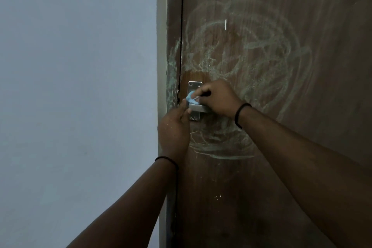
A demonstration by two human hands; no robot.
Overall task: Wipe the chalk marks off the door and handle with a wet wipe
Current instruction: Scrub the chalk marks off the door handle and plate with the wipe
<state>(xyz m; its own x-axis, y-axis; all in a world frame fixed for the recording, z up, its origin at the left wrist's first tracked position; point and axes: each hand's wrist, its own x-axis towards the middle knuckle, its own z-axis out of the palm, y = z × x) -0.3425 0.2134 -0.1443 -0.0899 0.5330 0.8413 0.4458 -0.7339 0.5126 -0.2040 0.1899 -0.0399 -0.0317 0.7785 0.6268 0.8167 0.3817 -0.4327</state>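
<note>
A brown wooden door (281,167) carries pale greenish chalk marks (251,50) in loops above and below its metal handle (198,108). The handle's silver plate (194,85) sits near the door's left edge. My right hand (216,97) pinches a small light-blue wet wipe (190,96) against the plate just above the lever. My left hand (174,129) reaches up from below, its fingers touching the wipe and the lever's left end. Chalk also smears the door frame (172,66). Part of the lever is hidden behind my right hand.
A plain pale blue-grey wall (80,86) fills the left half of the view, next to the door frame. A short white chalk streak (225,24) stands out high on the door. Both wrists wear thin black bands.
</note>
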